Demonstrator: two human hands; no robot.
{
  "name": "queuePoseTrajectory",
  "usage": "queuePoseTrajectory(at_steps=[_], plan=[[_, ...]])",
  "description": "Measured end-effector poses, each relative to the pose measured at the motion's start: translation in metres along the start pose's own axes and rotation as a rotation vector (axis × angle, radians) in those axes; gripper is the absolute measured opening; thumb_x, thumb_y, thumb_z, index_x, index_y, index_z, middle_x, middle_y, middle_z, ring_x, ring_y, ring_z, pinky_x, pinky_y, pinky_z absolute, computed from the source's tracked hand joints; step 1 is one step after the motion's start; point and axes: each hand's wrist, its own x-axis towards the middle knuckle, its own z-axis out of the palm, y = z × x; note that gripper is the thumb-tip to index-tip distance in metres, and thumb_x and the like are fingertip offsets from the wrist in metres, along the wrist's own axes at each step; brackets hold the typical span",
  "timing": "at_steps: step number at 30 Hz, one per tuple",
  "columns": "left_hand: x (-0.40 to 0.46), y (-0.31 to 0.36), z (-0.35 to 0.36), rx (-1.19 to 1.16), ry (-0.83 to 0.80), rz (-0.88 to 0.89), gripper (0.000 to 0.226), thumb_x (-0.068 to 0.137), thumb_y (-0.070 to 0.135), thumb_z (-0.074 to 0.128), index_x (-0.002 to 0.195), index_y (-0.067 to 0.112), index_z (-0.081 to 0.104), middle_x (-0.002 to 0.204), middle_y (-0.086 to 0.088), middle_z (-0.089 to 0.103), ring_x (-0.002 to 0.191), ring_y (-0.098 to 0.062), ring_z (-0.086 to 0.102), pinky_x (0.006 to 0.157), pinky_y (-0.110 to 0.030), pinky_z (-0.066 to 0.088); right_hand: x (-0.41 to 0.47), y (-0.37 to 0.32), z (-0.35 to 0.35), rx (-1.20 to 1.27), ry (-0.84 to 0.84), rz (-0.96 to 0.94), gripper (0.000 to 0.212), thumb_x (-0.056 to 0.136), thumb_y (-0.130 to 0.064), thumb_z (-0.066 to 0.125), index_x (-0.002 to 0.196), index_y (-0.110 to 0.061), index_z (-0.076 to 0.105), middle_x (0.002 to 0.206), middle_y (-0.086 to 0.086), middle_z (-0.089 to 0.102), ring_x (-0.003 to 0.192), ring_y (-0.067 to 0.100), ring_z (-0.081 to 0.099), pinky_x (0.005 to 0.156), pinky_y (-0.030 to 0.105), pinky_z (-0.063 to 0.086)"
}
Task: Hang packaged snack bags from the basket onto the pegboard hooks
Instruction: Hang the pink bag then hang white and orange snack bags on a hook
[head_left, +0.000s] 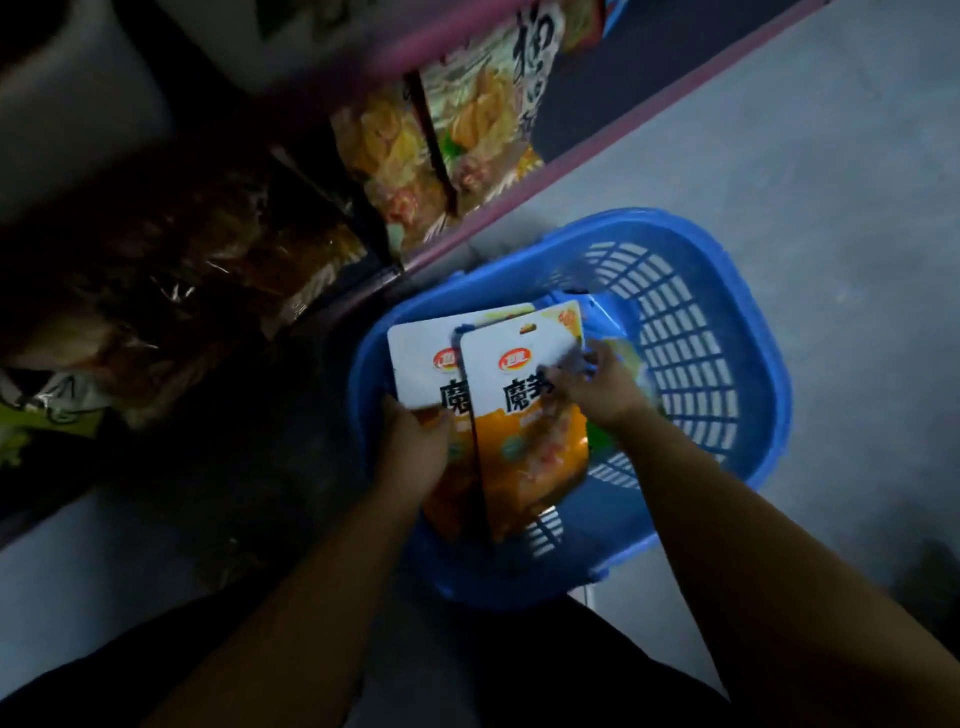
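Snack bags (524, 415) over blue basket (727, 364), beside stocked shelf (467, 156).

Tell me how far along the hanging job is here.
Early or mid-job. Nothing visibly hung; no pegboard hooks in view. In hand: the left hand grips one white-and-orange snack bag, the right hand holds a second, both over the blue basket. Left: hang both; something green remains inside.

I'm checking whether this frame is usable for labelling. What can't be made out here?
Head view only:
- Pegboard hooks: none visible.
- Right hand fingers: motion-blurred over the front bag.
- Rear bag: largely covered by the front bag and left hand.
- Shelf packets at left: too dark.
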Motion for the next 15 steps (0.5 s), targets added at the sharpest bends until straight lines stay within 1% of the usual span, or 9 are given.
queuePoseTrajectory(at_steps=[1,2,4,5,7,10,11,13,15], plan=[[0.005,0.0,0.002,-0.046,0.001,0.032,0.058,0.093,0.016,0.056,0.144,0.007,0.029,0.139,-0.014,0.048,0.119,-0.029,0.051,0.098,-0.036,0.042,0.01,0.0,0.004,0.067,0.01,-0.016,0.065,0.081,-0.017,0.074,0.134,-0.004,0.038,0.108,0.002,0.061,0.087,0.008,0.058,0.072,0.011,0.047],[0.009,0.002,0.002,-0.086,0.001,0.062,0.044,0.093,0.015,0.054,0.135,0.01,0.041,0.131,-0.013,0.055,0.109,-0.025,0.055,0.093,-0.035,0.045,0.018,0.001,0.007,0.122,0.029,-0.028,0.07,0.081,-0.016,0.075,0.137,-0.004,0.035,0.107,0.004,0.061,0.087,0.009,0.059,0.074,0.012,0.049],[0.015,0.005,0.002,-0.156,-0.021,0.083,0.025,0.093,0.015,0.054,0.118,0.013,0.056,0.118,-0.014,0.064,0.1,-0.025,0.06,0.092,-0.04,0.049,0.029,0.005,0.007,0.175,0.06,-0.02,0.082,0.077,-0.021,0.078,0.142,-0.008,0.031,0.119,0.011,0.059,0.102,0.02,0.059,0.084,0.028,0.05],[0.017,0.006,0.002,-0.18,-0.05,0.08,0.022,0.093,0.016,0.056,0.114,0.013,0.059,0.113,-0.013,0.066,0.099,-0.027,0.062,0.092,-0.043,0.05,0.03,0.007,0.006,0.181,0.063,-0.013,0.084,0.075,-0.024,0.08,0.143,-0.009,0.032,0.12,0.011,0.058,0.105,0.021,0.059,0.081,0.03,0.05],[0.018,0.008,0.004,-0.195,-0.117,0.076,0.021,0.092,0.02,0.058,0.111,0.015,0.063,0.108,-0.007,0.067,0.097,-0.025,0.063,0.089,-0.041,0.052,0.025,0.013,0.003,0.177,0.034,0.0,0.078,0.074,-0.027,0.081,0.138,-0.012,0.041,0.113,0.009,0.06,0.098,0.021,0.061,0.069,0.025,0.054],[0.014,0.011,0.007,-0.182,-0.171,0.075,0.018,0.092,0.026,0.058,0.107,0.018,0.065,0.1,0.001,0.066,0.086,-0.013,0.061,0.079,-0.029,0.048,0.011,0.014,0.001,0.092,-0.025,-0.043,0.061,0.076,-0.022,0.079,0.128,-0.015,0.05,0.121,0.014,0.054,0.11,0.027,0.058,0.085,0.036,0.056],[0.012,0.011,0.008,-0.199,-0.176,0.063,0.02,0.092,0.026,0.058,0.108,0.017,0.065,0.1,0.002,0.066,0.087,-0.013,0.062,0.081,-0.03,0.048,0.007,0.013,0.001,0.125,-0.057,-0.065,0.062,0.078,-0.017,0.077,0.132,-0.016,0.047,0.118,0.008,0.056,0.109,0.02,0.059,0.083,0.029,0.056],[0.01,0.011,0.008,-0.272,-0.194,0.009,0.022,0.092,0.027,0.058,0.11,0.017,0.064,0.103,-0.003,0.07,0.095,-0.023,0.065,0.089,-0.04,0.051,0.006,0.008,0.0,0.222,-0.097,-0.101,0.077,0.081,-0.005,0.073,0.144,-0.013,0.029,0.102,-0.013,0.055,0.087,-0.01,0.064,0.061,0.005,0.05],[0.011,0.009,0.007,-0.357,-0.211,0.009,0.019,0.092,0.026,0.056,0.108,0.019,0.065,0.094,-0.004,0.073,0.087,-0.025,0.069,0.079,-0.04,0.056,0.009,0.003,-0.002,0.27,-0.093,-0.099,0.092,0.078,-0.003,0.075,0.149,-0.011,0.017,0.099,-0.019,0.052,0.075,-0.021,0.06,0.054,0.003,0.046]])
